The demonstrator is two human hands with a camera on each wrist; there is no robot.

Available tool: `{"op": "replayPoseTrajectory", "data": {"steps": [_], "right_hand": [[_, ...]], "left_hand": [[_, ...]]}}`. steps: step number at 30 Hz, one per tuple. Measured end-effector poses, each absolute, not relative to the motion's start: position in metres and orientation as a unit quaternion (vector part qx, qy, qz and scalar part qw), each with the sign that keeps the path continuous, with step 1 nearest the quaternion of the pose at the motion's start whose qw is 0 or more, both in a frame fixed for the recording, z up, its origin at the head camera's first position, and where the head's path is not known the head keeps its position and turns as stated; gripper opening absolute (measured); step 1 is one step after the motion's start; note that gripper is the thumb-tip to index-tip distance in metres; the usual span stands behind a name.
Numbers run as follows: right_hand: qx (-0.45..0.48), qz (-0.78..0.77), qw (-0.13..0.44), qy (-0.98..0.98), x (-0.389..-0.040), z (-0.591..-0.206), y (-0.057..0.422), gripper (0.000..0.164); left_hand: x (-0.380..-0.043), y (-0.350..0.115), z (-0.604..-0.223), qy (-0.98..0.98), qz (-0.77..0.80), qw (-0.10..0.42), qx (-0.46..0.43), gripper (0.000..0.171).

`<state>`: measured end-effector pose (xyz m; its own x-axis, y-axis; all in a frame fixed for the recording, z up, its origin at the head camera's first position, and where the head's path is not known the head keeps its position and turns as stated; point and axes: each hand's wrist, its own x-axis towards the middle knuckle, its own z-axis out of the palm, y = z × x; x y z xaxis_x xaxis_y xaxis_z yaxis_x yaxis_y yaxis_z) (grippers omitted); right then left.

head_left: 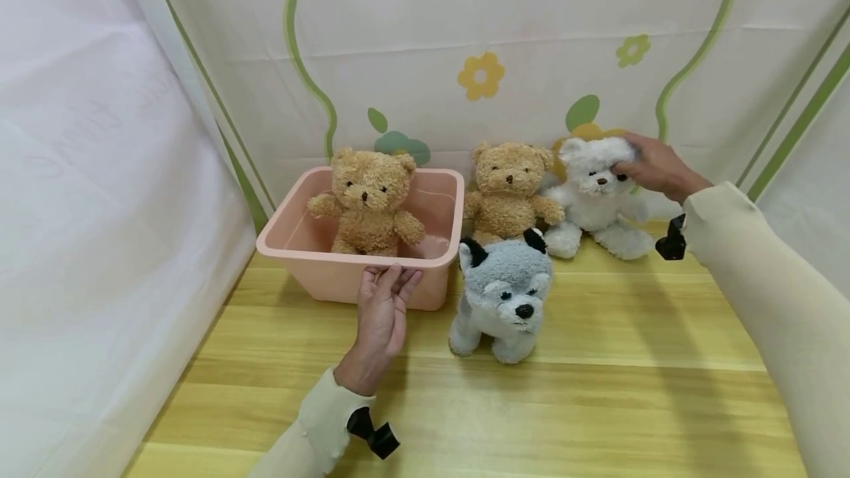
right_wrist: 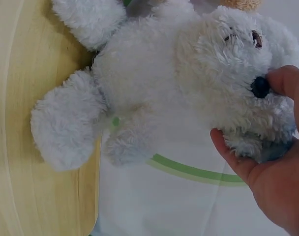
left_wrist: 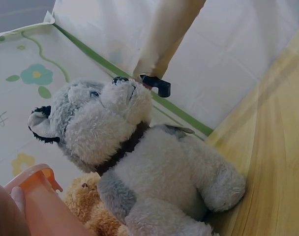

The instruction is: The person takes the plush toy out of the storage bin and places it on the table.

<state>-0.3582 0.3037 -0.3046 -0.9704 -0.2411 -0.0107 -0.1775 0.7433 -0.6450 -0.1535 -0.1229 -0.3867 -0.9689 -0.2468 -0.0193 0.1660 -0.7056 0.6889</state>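
My right hand (head_left: pixel 657 167) grips the side of the white teddy bear's head (head_left: pixel 600 161), thumb beside its eye. The white teddy bear (right_wrist: pixel 139 64) sits upright at the back right; in the right wrist view the fingers hold it around one ear. My left hand (head_left: pixel 381 316) pinches the front rim of a pink plastic bin (head_left: pixel 319 271). Inside that bin a brown teddy bear (head_left: pixel 368 198) sits facing forward. Just right of the bin stands a grey-and-white plush husky (head_left: pixel 508 293), seen large in the left wrist view.
A second brown teddy bear (head_left: pixel 508 190) sits behind the husky, between the bin and the white bear. Printed white cloth (head_left: pixel 398 13) walls off the back and sides of the wooden table (head_left: pixel 598 389).
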Motion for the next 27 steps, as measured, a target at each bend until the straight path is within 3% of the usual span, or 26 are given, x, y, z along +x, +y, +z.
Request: {"op": "replayPoseTrajectory", "data": {"steps": [12,27], "right_hand": [[-0.083,-0.3,0.005,0.95,-0.3572,-0.3074,0.3049,0.079],[-0.065,-0.317,-0.014,0.946,-0.3523,-0.3109,0.3063,0.078]], "left_hand": [[-0.1529,-0.1229,-0.3858,-0.374,-0.919,0.112,0.061,0.011],[-0.1516,-0.1238,-0.3849,-0.377,-0.918,0.107,0.055,0.009]]}}
